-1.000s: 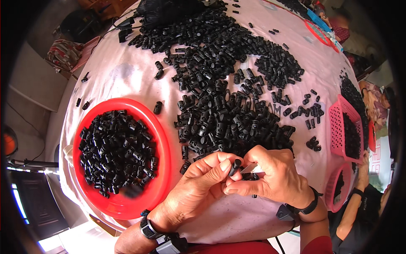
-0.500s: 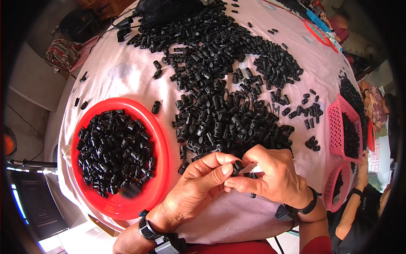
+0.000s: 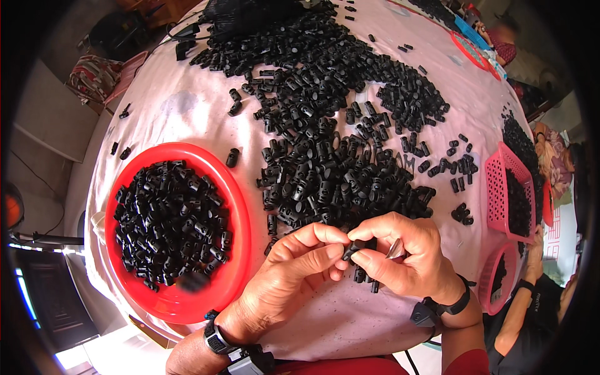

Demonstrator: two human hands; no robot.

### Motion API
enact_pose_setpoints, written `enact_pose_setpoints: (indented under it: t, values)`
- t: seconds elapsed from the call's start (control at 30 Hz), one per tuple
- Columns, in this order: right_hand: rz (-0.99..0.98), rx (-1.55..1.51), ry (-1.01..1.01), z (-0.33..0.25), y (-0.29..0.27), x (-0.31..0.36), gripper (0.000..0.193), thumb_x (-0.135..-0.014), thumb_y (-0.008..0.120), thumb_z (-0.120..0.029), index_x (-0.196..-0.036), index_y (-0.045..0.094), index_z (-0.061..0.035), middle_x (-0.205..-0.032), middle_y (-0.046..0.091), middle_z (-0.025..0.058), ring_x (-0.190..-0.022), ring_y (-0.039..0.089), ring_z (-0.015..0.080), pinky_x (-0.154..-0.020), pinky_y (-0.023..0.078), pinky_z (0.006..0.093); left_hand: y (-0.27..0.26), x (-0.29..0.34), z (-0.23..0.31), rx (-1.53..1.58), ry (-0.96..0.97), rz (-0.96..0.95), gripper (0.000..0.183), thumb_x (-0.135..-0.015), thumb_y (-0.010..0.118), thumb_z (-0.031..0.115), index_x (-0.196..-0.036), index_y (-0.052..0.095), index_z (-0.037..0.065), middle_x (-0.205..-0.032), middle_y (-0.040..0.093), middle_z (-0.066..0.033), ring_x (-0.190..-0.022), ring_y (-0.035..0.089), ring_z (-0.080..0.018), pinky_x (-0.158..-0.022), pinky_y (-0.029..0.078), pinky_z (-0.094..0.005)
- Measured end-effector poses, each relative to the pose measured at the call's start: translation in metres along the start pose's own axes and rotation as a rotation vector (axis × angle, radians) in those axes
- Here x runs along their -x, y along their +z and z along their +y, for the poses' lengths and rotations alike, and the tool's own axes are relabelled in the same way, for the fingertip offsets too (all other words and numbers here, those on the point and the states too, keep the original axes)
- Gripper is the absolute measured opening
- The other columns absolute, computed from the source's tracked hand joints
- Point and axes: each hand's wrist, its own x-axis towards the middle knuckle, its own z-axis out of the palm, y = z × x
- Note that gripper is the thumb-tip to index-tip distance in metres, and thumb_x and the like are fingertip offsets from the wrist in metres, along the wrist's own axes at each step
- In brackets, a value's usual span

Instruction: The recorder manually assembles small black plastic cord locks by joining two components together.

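Between my fingertips is a small black plastic cord lock [image 3: 352,250], partly hidden. My left hand [image 3: 299,265] pinches it between thumb and forefinger. From the other side, the thumb and forefinger of my right hand [image 3: 409,256] close on it too. A small pointed metal blade [image 3: 395,249] sticks out of my right hand, its other end tucked in the fingers. Just beyond my hands spreads a large heap of black cord locks [image 3: 325,178]. To the left, a red basin [image 3: 240,250] holds many more of them.
Loose cord locks [image 3: 459,164] lie scattered right of the heap. A pink basket [image 3: 497,187] and a pink bowl [image 3: 487,294] stand at the table's right edge. A black bag [image 3: 244,22] sits at the far end. Another person's arm [image 3: 515,315] shows at the lower right.
My right hand has turned and its fingertips have come onto the cord lock. The blade has swung away from the piece, up beside my right thumb. My left hand keeps its pinch.
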Motion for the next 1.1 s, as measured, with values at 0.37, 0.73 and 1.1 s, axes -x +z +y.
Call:
enact_pose_setpoints:
  t: [0.37,0.73,1.1]
  values:
    - [-0.016,-0.069,0.068,0.001,-0.002,0.000,0.029,-0.086,0.067,0.000,-0.114,0.062,0.0006,-0.072,0.068,0.0022,-0.059,0.061,0.0012,-0.054,0.047,0.0173,0.001,0.001,0.000,0.043,-0.087,-0.023,0.020,-0.097,0.060,0.012,-0.115,0.062,0.007,-0.103,0.064,-0.0004,-0.090,0.057,-0.0084,-0.083,0.047,-0.0237]
    - [0.033,-0.018,0.062,-0.007,0.003,-0.002,0.026,-0.084,0.071,-0.003,-0.109,0.062,0.0007,-0.087,0.070,0.0063,-0.068,0.069,0.0072,-0.060,0.054,0.0211,0.000,0.004,0.002,0.048,-0.102,-0.067,0.027,-0.097,0.059,0.010,-0.123,0.061,0.005,-0.110,0.064,-0.0011,-0.090,0.057,-0.0085,-0.084,0.047,-0.0238]
    - [0.064,0.365,-0.049,0.002,0.010,-0.002,0.046,-0.073,0.083,-0.041,-0.085,0.058,-0.0041,-0.073,0.069,0.0085,-0.061,0.070,0.0218,-0.050,0.053,0.0302,0.005,0.003,0.003,0.063,-0.099,-0.066,0.021,-0.098,0.058,0.011,-0.118,0.061,0.006,-0.108,0.063,0.0003,-0.091,0.057,-0.0076,-0.088,0.047,-0.0257]
